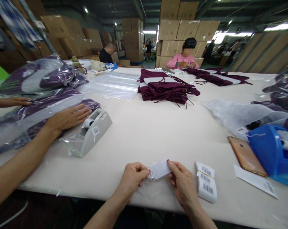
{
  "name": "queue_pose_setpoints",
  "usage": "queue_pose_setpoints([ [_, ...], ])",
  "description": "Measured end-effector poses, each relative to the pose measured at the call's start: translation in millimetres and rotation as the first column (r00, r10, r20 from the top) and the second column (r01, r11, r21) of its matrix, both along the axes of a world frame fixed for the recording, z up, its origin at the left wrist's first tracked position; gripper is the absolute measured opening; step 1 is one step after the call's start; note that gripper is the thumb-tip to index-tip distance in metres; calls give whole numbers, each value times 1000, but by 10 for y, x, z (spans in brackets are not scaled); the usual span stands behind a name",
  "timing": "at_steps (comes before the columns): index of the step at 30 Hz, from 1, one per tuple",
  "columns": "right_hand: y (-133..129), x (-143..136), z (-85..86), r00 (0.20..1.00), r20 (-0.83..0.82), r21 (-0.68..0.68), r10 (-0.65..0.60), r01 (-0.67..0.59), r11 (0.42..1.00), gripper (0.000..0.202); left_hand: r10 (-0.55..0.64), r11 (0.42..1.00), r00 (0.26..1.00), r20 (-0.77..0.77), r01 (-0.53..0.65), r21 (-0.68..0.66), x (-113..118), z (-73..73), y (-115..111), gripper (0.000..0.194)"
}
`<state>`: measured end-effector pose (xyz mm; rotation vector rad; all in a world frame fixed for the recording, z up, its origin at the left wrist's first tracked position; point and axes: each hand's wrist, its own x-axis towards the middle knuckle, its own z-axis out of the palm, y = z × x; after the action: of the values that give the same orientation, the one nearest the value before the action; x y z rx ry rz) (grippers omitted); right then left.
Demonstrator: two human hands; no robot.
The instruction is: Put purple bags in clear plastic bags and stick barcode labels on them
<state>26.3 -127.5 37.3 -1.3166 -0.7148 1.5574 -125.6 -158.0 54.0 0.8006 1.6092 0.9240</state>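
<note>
Just above the front edge of the table (pixel 158 133), a white hang tag (pixel 160 169) is stretched between my two hands. My left hand (pixel 133 176) pinches its left end, where a thin clear string or strip hangs down. The tag's right end is gripped between the thumb and fingers of my right hand (pixel 181 178). Beside my right hand lies a stack of barcode tags (pixel 206 184) with a yellow rubber band around it. A clear, thin scrap (pixel 147 190) shows below the tag; its kind is hard to make out.
A grey tape dispenser (pixel 93 133) stands left, next to a co-worker's hand (pixel 68 117) on bagged maroon garments (pixel 50 106). Folded maroon garments (pixel 163 87) and clear bags (pixel 112 84) lie farther back. A phone (pixel 248 156), a white card (pixel 255 181) and a blue tape dispenser (pixel 265 152) are right.
</note>
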Motion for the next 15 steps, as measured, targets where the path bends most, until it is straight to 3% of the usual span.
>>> queue_pose_setpoints([
  [4,7,7,-48,985,134,41,111,-117,992,44,-29,999,980,-199,36,33,-124,-36,49,14],
  [7,24,31,-85,948,282,77,144,-172,982,41,-33,997,921,-388,60,58,-184,-34,59,2],
  [10,49,45,-115,917,365,81,158,-201,976,38,-66,993,840,-538,107,46,-201,-45,24,13],
  [11,57,45,-121,911,379,79,164,-208,975,37,-88,986,776,-625,156,55,-201,-59,6,17],
  [13,68,41,-126,901,398,73,170,-216,974,35,-82,925,550,-831,352,142,-201,-103,-28,26],
  [14,70,38,-124,898,404,67,173,-217,974,34,-29,846,414,-910,495,198,-203,-128,-41,30],
  [15,70,35,-122,897,407,63,174,-217,974,33,50,730,308,-950,638,245,-207,-154,-50,32],
])
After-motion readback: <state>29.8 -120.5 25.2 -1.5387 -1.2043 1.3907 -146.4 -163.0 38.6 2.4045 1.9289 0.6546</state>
